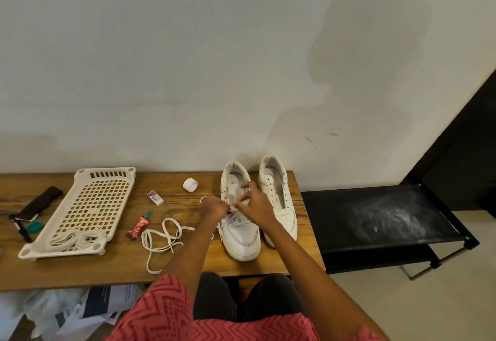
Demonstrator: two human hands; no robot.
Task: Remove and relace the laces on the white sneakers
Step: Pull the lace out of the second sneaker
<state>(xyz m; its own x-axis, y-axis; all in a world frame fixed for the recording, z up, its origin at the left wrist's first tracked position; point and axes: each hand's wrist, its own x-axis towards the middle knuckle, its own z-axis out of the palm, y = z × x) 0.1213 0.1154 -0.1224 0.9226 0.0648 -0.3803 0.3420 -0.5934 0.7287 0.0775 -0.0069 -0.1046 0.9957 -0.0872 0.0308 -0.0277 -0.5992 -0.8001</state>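
Sneakers: left sneaker (240, 222) and right sneaker (279, 201) side by side at the table's (80, 268) right end, toes near.
Left hand (214, 207): pinching lace at the left sneaker's eyelets.
Right hand (253, 206): fingers curled, pinching there too.
Loose lace (163, 238): left of the shoes.
Tray (80, 209): farther left.

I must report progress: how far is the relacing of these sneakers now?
Done: the right sneaker shows bare eyelets, and a loose lace lies on the table. In hand: the left hand and right hand work at the left sneaker. Left: relacing both.
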